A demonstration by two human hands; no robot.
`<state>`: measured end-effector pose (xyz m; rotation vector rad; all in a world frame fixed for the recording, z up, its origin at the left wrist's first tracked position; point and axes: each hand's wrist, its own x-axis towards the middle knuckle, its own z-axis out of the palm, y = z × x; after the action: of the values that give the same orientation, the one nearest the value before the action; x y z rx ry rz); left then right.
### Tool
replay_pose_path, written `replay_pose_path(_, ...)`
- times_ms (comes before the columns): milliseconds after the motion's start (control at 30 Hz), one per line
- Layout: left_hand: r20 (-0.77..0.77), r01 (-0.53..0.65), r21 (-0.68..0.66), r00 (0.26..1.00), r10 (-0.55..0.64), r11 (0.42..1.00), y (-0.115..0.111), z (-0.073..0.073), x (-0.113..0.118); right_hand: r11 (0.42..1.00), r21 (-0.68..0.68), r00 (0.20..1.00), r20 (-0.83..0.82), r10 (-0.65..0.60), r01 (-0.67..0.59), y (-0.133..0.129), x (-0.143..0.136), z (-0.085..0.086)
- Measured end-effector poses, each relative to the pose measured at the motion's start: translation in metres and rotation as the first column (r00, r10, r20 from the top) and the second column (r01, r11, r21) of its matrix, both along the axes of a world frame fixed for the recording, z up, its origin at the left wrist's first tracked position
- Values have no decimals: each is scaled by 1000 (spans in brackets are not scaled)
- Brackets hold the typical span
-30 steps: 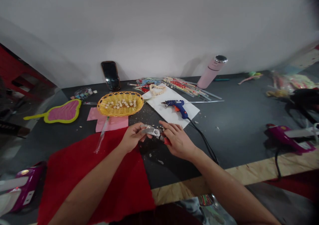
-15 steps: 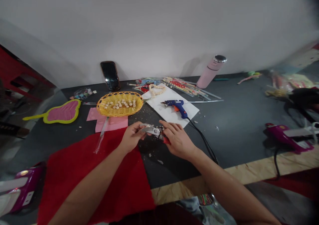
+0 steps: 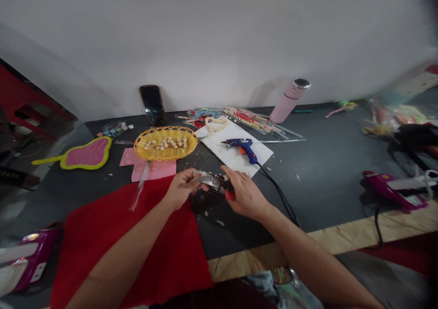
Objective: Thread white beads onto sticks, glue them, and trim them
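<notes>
My right hand (image 3: 247, 192) is wrapped round the red handle of a pair of pruning shears (image 3: 215, 182), whose silver blades point left. At the blade end, my left hand (image 3: 183, 188) is closed in a pinch. What sits between its fingers is too small to make out. Both hands are just above the dark tabletop, with pale crumbs scattered beneath and around them. A yellow woven basket (image 3: 143, 153) with several small whitish cubes stands beyond my left hand. Past my right hand, a blue glue gun (image 3: 244, 148) lies on a white sheet (image 3: 219, 151).
Red cloth (image 3: 137, 249) covers the front left, beside pink felt (image 3: 159, 172). A pink bottle (image 3: 287, 103) and a phone (image 3: 152, 104) stand along the wall. The glue gun's black cord (image 3: 280, 195) runs toward the front edge. Bundled sticks (image 3: 253, 121) lie behind the sheet.
My right hand's fingers have lifted and spread slightly, showing more of the shears' red handle. My left hand stays nearly in place at the blades.
</notes>
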<state>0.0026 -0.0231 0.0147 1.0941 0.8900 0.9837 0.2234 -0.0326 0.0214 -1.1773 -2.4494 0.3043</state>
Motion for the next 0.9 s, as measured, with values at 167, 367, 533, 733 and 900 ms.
replay_pose_path(167, 39, 35, -26, 999, -34, 999, -1, 0, 0, 997, -71, 996, 90, -5, 11, -2, -4, 8)
replay_pose_path(367, 22, -8, -59, 1000, 9, 998, -2, -5, 2, 995, -83, 994, 102, -45, 54, -8, -6, 8)
replay_pose_path(533, 14, -46, -29, 999, 47, 999, -3, -7, 6, 992, -88, 988, 130, -80, 92, -8, -7, 9)
replay_pose_path(733, -54, -174, 73, 983, 178, 982, -2, -6, 10, 989, -59, 976, 182, -123, 135, -5, -9, 9)
replay_pose_path(900, -118, -191, 96, 972, 201, 977, -2, -2, 8, 991, -71, 975, 195, -102, 118, -5, -8, 7)
